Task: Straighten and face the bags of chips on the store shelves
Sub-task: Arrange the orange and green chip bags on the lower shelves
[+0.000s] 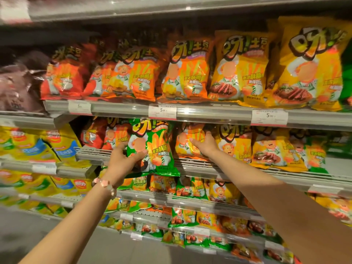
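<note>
Held in the left hand: a green bag, thumb across its front and fingers curled behind, upright and facing out, hanging just past the front lip of the middle shelf. Reached in with the right hand, fingers fairly straight and laid against an orange bag set back on that shelf; seemed to press rather than pinch, though fingertips were lost in shadow under the shelf above. Stood crowded on both sides: red and orange bags to the left, yellow bags to the right, several leaning. Looked like a gap being made for the green one among orange stock, or the green one being pulled from the wrong row. Risks from here, as judged: slick film and a 1-handed hold low on the pack, so could slip or tip forward off the lip; pushing the orange bag back could topple neighbours like dominoes; squeezing to keep hold could crush chips; sliding the green bag in at an angle could catch the price strip overhead or leave its face turned sideways.
</note>
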Tool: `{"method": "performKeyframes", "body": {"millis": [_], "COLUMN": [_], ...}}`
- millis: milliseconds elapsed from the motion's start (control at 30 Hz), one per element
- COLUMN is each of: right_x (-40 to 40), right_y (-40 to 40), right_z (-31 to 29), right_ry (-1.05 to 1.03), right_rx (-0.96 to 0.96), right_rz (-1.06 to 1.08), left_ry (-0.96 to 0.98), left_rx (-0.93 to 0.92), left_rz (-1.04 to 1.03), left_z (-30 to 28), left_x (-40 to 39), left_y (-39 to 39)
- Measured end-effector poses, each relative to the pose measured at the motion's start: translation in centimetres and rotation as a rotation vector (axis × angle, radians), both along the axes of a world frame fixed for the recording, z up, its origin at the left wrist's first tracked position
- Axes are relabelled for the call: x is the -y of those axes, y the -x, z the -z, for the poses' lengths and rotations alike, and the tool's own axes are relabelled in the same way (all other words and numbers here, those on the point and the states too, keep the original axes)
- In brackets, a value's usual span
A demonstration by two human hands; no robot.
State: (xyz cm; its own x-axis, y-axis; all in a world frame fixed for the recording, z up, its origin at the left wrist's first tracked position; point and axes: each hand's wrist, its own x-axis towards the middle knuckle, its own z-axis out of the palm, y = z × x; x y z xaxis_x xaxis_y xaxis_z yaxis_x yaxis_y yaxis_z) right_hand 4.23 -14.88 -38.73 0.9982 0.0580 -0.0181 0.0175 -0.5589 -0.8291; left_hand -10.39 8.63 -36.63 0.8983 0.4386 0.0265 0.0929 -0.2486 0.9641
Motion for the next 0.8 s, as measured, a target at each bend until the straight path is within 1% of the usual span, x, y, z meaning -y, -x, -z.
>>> {"method": "performKeyframes", "body": {"millis": [100, 200, 233, 267, 333, 367, 433, 567, 667, 800], "right_x": [0.4, 0.9, 1.1, 1.3, 1.8, 2.2, 3.6, 7.5, 10.4, 14.7], "right_y": [1.0, 3.9, 5.0, 6.1, 7.5, 8.0, 8.7, 9.3, 10.0, 11.1], "right_z": [-0.8, -1.4, -1.8, -2.2, -3.0, -3.4, -3.7, -3.0, -2.2, -1.5], "right_ry": [0.017, -0.116, -0.195, -0.287, -0.443, -0.484, -0.473, -0.379, -0.4, -0.442], "right_rx": [0.03, 0.143, 0.127, 0.072, -0.08, -0.138, -0.168, -0.142, -0.093, -0.016], "right_rz": [-0.004, -0.01, -0.045, -0.086, -0.153, -0.164, -0.14, -0.018, 0.048, 0.173], "left_ry": [0.018, 0.008, 0.014, 0.005, -0.021, -0.03, -0.038, -0.068, -0.118, -0.168], "left_rx": [0.001, 0.041, 0.018, 0.016, 0.027, 0.022, 0.02, 0.005, 0.035, 0.042], "left_rz": [0.013, 0.062, 0.088, 0.126, 0.194, 0.222, 0.29, 0.412, 0.535, 0.632], "left_z": [0.3, 0.6, 0.9, 0.9, 1.1, 1.5, 1.7, 2.4, 2.6, 2.5], "left_x": [0.8, 2.4, 3.1, 4.1, 5.9, 6.7, 8.7, 12.3, 14.9, 19.1], "left_y": [0.0, 0.0, -0.1, 0.0, -0.2, -0.6, -0.9, -1.5, -2.3, -3.1]}}
